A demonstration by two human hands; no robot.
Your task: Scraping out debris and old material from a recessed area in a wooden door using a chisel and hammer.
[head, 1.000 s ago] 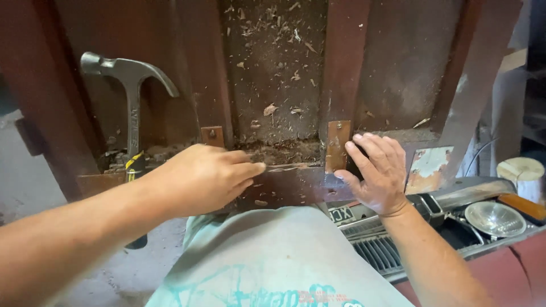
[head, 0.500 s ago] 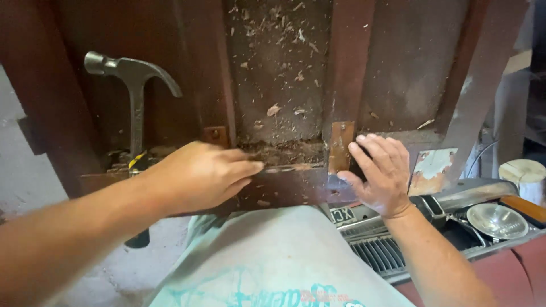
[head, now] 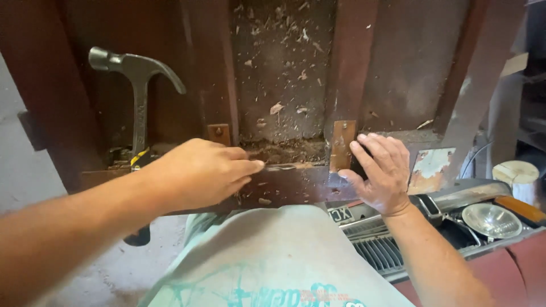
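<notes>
Claw hammer (head: 138, 96) upright at left; round headlamp (head: 492, 219) lower right.

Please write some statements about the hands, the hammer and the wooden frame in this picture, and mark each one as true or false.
1. The left hand holds the hammer. False: the hammer rests against the wooden frame, with no hand on it.
2. The right hand lies flat against the frame beside a metal plate. True.
3. Wood chips lie on the panel above the hands. True.
4. A round headlight sits at the left of the picture. False: it is at the lower right.
</notes>
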